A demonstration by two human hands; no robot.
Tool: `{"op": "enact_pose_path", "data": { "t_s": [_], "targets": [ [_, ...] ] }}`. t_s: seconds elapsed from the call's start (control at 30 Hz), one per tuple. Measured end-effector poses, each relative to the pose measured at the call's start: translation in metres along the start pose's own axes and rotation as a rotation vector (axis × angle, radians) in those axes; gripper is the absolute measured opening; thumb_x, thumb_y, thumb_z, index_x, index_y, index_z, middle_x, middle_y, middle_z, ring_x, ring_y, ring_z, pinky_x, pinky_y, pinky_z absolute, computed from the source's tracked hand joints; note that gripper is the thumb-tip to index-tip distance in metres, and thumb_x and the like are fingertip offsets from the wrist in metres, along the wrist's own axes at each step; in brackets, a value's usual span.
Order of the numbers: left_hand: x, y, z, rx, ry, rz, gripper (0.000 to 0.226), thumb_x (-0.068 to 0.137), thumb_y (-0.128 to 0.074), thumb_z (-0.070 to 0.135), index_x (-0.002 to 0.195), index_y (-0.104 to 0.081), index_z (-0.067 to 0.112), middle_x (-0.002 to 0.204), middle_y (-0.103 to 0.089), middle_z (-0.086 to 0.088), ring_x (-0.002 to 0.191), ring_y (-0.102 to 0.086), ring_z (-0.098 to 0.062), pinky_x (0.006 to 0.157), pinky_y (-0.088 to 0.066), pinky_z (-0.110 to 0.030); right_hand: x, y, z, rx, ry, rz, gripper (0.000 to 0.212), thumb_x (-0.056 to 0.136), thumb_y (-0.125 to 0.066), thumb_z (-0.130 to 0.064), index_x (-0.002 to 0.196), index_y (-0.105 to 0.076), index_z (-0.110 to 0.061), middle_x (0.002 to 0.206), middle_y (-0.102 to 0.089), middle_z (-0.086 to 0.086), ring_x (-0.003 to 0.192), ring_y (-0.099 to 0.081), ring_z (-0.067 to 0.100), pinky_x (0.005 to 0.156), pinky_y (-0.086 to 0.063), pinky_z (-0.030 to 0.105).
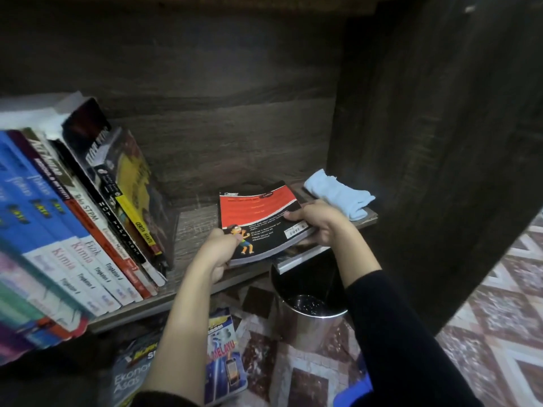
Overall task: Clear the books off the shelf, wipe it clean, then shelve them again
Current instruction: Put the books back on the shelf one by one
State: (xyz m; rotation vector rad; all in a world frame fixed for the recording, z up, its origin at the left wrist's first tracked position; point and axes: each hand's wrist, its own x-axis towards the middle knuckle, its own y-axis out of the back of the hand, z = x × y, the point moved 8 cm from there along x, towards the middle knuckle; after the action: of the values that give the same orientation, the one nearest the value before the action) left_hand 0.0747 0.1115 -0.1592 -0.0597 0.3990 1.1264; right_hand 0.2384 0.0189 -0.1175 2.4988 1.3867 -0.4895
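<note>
A red and black book (261, 217) lies flat near the front of the dark wooden shelf (194, 233), on top of another flat book (296, 258). My left hand (219, 255) grips its near left corner. My right hand (318, 221) holds its right edge, thumb on the cover. Several books (88, 230) stand leaning in a row at the shelf's left. A light blue cloth (338, 193) lies folded at the shelf's back right corner.
Below the shelf, more books (223, 348) lie on the patterned floor (484, 318). A shiny metal bin (311, 309) stands under the shelf's front edge, beneath my right forearm. The cabinet's dark side panel (426, 142) rises on the right.
</note>
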Motion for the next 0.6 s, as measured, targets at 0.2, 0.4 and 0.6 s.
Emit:
{"op": "enact_pose_path", "data": {
  "t_s": [0.2,0.4,0.6],
  "targets": [
    [-0.016,0.024,0.023,-0.099,-0.128,0.008,0.02,0.098,-0.043,0.003,0.11,-0.057,0.01,0.105,-0.062,-0.009,0.096,-0.057,-0.021,0.096,-0.043,-0.037,-0.014,-0.031,-0.021,0.051,0.111,-0.188,0.028,0.093,-0.05,0.003,0.119,-0.049,-0.005,0.105,-0.065,0.018,0.075,-0.066,0.024,0.048,-0.058,0.039],
    [-0.028,0.059,0.052,0.015,-0.292,0.153,0.027,0.097,-0.048,0.007,0.123,-0.056,0.003,0.114,-0.064,-0.009,0.097,-0.06,-0.016,0.087,-0.047,-0.025,-0.032,-0.054,-0.054,0.234,0.342,-0.117,0.042,0.085,-0.054,0.013,0.112,-0.039,-0.015,0.108,-0.059,0.013,0.1,-0.063,0.032,0.081,-0.056,0.048],
    [-0.089,0.092,0.121,0.113,-0.712,0.414,0.037,0.098,-0.048,0.013,0.134,-0.05,0.017,0.127,-0.051,0.009,0.112,-0.047,0.002,0.089,-0.037,-0.006,-0.063,-0.085,-0.064,-0.061,0.642,0.033,0.044,0.083,-0.057,0.004,0.111,-0.036,-0.022,0.091,-0.058,-0.007,0.097,-0.062,0.022,0.091,-0.05,0.042]
  ]
}}
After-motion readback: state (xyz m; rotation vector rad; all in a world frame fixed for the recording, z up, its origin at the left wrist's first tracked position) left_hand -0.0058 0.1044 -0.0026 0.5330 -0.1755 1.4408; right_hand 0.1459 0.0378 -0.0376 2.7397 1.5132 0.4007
